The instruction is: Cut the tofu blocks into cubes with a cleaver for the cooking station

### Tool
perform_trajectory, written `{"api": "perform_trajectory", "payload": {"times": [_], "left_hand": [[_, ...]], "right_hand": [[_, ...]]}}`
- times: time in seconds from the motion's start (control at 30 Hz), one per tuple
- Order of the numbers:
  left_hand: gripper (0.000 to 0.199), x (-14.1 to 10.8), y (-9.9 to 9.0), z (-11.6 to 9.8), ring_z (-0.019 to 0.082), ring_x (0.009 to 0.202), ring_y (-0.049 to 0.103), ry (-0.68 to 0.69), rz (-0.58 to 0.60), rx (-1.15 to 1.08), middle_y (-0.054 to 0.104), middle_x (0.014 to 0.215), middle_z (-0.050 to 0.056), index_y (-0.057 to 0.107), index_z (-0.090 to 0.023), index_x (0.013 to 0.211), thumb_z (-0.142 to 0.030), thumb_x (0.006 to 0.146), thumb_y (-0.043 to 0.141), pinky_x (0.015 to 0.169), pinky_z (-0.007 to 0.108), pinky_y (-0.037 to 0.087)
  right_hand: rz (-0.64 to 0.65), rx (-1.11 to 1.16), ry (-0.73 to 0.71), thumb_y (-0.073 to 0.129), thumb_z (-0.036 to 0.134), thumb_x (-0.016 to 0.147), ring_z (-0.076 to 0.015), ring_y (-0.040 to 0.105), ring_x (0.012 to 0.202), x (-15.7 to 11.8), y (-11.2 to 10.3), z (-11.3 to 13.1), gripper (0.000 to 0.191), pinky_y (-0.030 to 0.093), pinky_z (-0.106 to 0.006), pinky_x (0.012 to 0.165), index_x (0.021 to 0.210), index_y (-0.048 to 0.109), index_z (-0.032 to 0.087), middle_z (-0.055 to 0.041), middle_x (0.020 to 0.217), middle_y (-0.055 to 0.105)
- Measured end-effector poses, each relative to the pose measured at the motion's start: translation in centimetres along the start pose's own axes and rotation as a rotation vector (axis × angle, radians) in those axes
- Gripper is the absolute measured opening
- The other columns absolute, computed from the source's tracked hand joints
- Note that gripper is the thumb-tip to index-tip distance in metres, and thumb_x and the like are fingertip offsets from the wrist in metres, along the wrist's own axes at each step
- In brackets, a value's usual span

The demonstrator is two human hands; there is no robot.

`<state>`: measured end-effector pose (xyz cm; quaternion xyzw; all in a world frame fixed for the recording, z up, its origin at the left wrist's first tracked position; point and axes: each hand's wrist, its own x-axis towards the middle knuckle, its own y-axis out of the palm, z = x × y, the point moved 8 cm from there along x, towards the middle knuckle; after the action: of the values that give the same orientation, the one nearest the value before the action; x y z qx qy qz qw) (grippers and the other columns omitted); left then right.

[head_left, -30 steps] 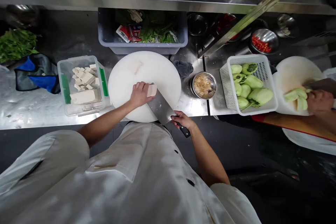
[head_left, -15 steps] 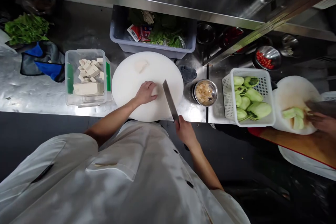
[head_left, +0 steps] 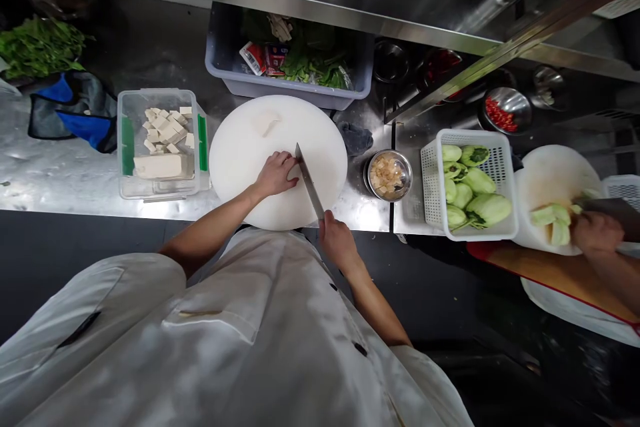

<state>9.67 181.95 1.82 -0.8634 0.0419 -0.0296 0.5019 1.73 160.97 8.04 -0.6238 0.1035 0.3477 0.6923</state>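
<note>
My left hand (head_left: pixel 275 174) rests on the round white cutting board (head_left: pixel 235 147) with its fingers bent together. A pale bit shows between its thumb and fingers, too hidden to name. My right hand (head_left: pixel 339 239) is closed round the handle of a knife (head_left: pixel 311 185). The blade slants across the board, and its tip lies right beside the left fingertips. Toward the back of the board lies a thin, whitish piece (head_left: pixel 266 123).
Left stands a clear container (head_left: pixel 123 103) of white blocks and cubes. Behind is a grey bin (head_left: pixel 295 90) with greens. Rightward are a metal bowl (head_left: pixel 388 175) of pale pieces, a white basket (head_left: pixel 515 213) of green vegetables, and another person's hand (head_left: pixel 597 232) with a knife.
My right hand and the knife have moved left, bringing the blade up to my left fingers. The left hand has barely shifted. The other person's hand has come further into view.
</note>
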Motion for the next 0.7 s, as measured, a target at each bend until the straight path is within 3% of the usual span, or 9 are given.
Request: {"api": "perform_trajectory", "payload": {"times": [0.07, 0.13, 0.23, 0.3, 0.4, 0.5, 0.57, 0.63, 0.7], "left_hand": [[0.047, 0.0, -0.4, 0.0, 0.038, 0.117, 0.051, -0.027, -0.016, -0.054, 0.058, 0.127, 0.016, 0.066, -0.019, 0.119, -0.037, 0.077, 0.074, 0.099, 0.054, 0.043], [0.046, 0.1, -1.7, 0.3, 0.036, 0.122, 0.051, -0.103, -0.112, -0.220, 0.060, 0.129, 0.015, 0.065, -0.020, 0.118, -0.046, 0.080, 0.070, 0.104, 0.054, 0.042], [0.057, 0.7, -3.3, 1.1, 0.032, 0.120, 0.058, -0.275, -0.205, -0.723, 0.064, 0.127, 0.013, 0.062, -0.023, 0.121, -0.069, 0.094, 0.041, 0.103, 0.051, 0.046], [0.078, 1.3, -2.9, 0.5, 0.034, 0.112, 0.064, -0.349, -0.077, -1.079, 0.069, 0.118, 0.014, 0.064, -0.023, 0.117, -0.083, 0.091, 0.021, 0.095, 0.053, 0.051], [0.086, 2.0, -2.7, -1.0, 0.040, 0.103, 0.068, -0.380, 0.138, -1.347, 0.073, 0.099, 0.017, 0.069, -0.020, 0.102, -0.092, 0.082, 0.025, 0.089, 0.058, 0.053], [0.072, 4.3, -3.7, -0.3, 0.040, 0.098, 0.069, -0.367, 0.182, -1.318, 0.071, 0.087, 0.018, 0.068, -0.016, 0.093, -0.082, 0.085, 0.040, 0.086, 0.059, 0.055], [0.064, 8.3, -5.5, 1.7, 0.037, 0.097, 0.069, -0.291, 0.129, -1.210, 0.069, 0.083, 0.016, 0.067, -0.015, 0.094, -0.073, 0.092, 0.042, 0.085, 0.058, 0.056], [0.057, 13.6, -8.9, 4.9, 0.032, 0.097, 0.069, -0.177, -0.049, -1.028, 0.066, 0.082, 0.012, 0.064, -0.015, 0.096, -0.065, 0.100, 0.036, 0.084, 0.053, 0.056], [0.052, 17.9, -13.3, 8.3, 0.023, 0.092, 0.067, -0.097, -0.362, -0.742, 0.064, 0.082, 0.008, 0.060, -0.018, 0.095, -0.056, 0.107, 0.026, 0.085, 0.046, 0.055]], "right_hand": [[-0.055, 0.048, -0.003, 0.038, 0.025, 0.108, -0.0256, 0.072, 0.089, -0.1, -0.5, -0.7, 0.017, 0.043, -0.030, 0.071, 0.114, 0.051, 0.016, -0.0129, 0.095, 0.074], [-0.132, 0.174, -0.015, 0.040, 0.027, 0.106, -0.0243, 0.070, 0.081, -0.6, -1.6, -1.8, 0.014, 0.042, -0.030, 0.069, 0.106, 0.052, 0.018, -0.0097, 0.086, 0.072], [-0.129, 0.580, -0.099, 0.044, 0.039, 0.103, -0.0185, 0.061, 0.061, -0.8, -2.3, -3.5, 0.020, 0.042, -0.028, 0.062, 0.091, 0.048, 0.023, -0.0001, 0.067, 0.061], [-0.013, 0.904, -0.177, 0.049, 0.051, 0.098, -0.0139, 0.053, 0.049, -0.4, -1.7, -4.1, 0.030, 0.041, -0.027, 0.054, 0.085, 0.045, 0.025, 0.0047, 0.061, 0.055], [0.126, 1.221, -0.197, 0.061, 0.061, 0.088, -0.0104, 0.046, 0.043, 0.4, -0.1, -4.9, 0.039, 0.037, -0.025, 0.046, 0.084, 0.045, 0.025, 0.0075, 0.061, 0.052], [0.150, 1.383, -0.140, 0.068, 0.061, 0.082, -0.0100, 0.045, 0.042, 0.5, 1.7, -6.0, 0.042, 0.035, -0.024, 0.042, 0.086, 0.046, 0.025, 0.0089, 0.059, 0.049], [0.124, 1.465, -0.108, 0.068, 0.061, 0.081, -0.0099, 0.044, 0.041, 0.1, 2.4, -6.7, 0.043, 0.035, -0.024, 0.042, 0.085, 0.043, 0.026, 0.0096, 0.058, 0.047], [0.050, 1.474, -0.076, 0.066, 0.060, 0.083, -0.0097, 0.043, 0.040, -0.5, 2.6, -7.5, 0.042, 0.035, -0.024, 0.042, 0.084, 0.041, 0.026, 0.0098, 0.058, 0.047], [-0.042, 1.355, -0.040, 0.059, 0.058, 0.088, -0.0104, 0.045, 0.041, -0.9, 2.4, -8.1, 0.037, 0.035, -0.024, 0.044, 0.085, 0.041, 0.026, 0.0091, 0.059, 0.048]]}}
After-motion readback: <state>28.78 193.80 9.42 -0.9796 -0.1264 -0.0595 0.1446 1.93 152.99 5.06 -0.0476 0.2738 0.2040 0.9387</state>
